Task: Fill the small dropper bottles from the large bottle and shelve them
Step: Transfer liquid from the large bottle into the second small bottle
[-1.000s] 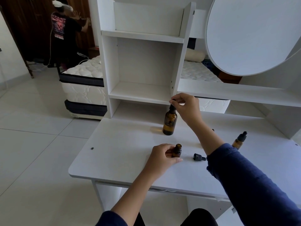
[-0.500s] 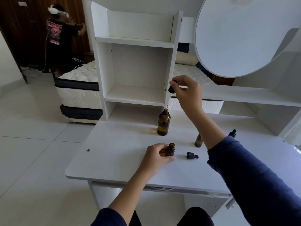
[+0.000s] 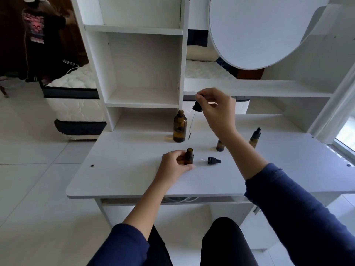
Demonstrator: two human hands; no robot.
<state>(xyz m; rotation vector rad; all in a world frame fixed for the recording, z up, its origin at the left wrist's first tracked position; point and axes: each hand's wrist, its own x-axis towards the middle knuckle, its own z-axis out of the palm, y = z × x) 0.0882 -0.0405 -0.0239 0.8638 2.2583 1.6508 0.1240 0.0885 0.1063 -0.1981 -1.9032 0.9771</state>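
The large amber bottle [image 3: 180,126] stands uncapped on the white desk [image 3: 134,175]. My right hand [image 3: 216,109] pinches its black dropper cap [image 3: 197,106] by the bulb, with the glass pipette hanging just right of the bottle's neck. My left hand [image 3: 175,165] holds a small open amber bottle [image 3: 189,156] upright on the desk. That bottle's small dropper cap [image 3: 213,160] lies on its side to the right. Two more small bottles stand further right: one [image 3: 220,145] partly behind my right forearm, one capped [image 3: 254,138].
A white shelf unit [image 3: 143,96] with open compartments rises behind the large bottle. A long shelf board [image 3: 269,89] and a round white panel [image 3: 259,29] sit to the right. A bed and another person are at the far left.
My right hand has lifted the dropper out of the large bottle and moved it to the right of the neck. My left hand keeps holding the small bottle.
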